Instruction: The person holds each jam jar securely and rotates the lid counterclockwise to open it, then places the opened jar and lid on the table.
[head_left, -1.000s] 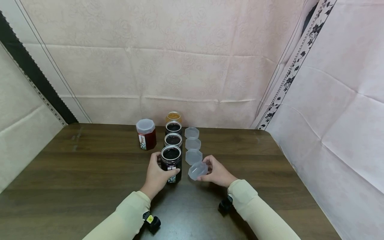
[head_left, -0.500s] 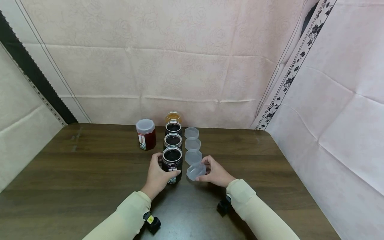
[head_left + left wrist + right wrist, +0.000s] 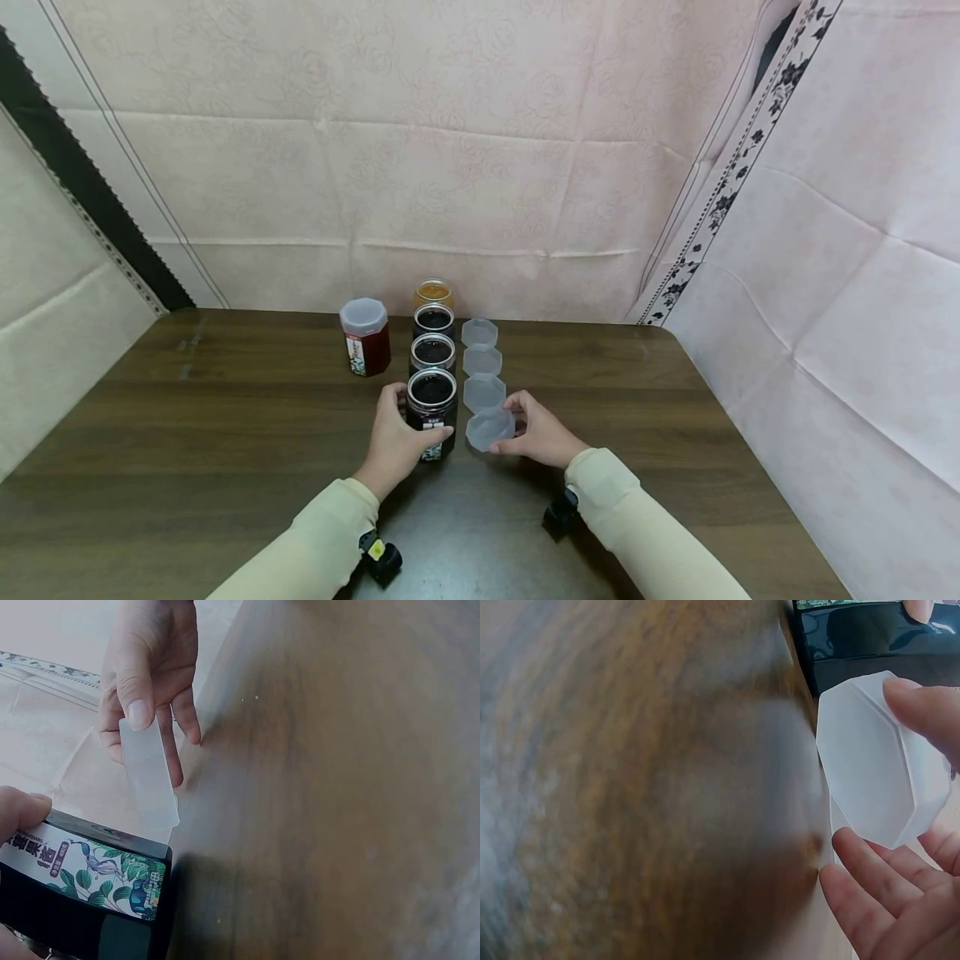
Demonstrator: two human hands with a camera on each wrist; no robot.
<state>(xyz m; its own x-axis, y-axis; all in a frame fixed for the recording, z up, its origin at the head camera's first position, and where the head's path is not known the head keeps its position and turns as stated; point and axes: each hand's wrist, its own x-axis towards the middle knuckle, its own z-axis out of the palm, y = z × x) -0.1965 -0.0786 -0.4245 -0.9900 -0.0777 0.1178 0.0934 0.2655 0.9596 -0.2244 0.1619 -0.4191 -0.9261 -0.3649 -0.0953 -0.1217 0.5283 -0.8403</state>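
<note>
My left hand (image 3: 401,433) grips the nearest dark jar (image 3: 432,390), which stands upright, its threaded mouth uncovered. In the left wrist view, the jar's printed label (image 3: 105,874) shows beneath my thumb (image 3: 26,808). With thumb and fingers at its edges, my right hand (image 3: 543,429) holds a translucent octagonal plastic lid (image 3: 489,432) beside that jar. The right wrist view shows this lid (image 3: 870,765) at the tabletop, with its hollow side visible. It is at the near end of a column of similar lids (image 3: 483,392).
Behind the held jar stand two more dark jars (image 3: 432,350) and an amber one (image 3: 433,291), all uncovered. Left of them is a red jar (image 3: 367,348) with a translucent lid on. Pale cloth (image 3: 450,183) hangs behind the brown wooden table (image 3: 225,433).
The lid in my right hand has shifted slightly left and lies flatter, in line with the other lids. The jar in my left hand has moved a little right and nearer.
</note>
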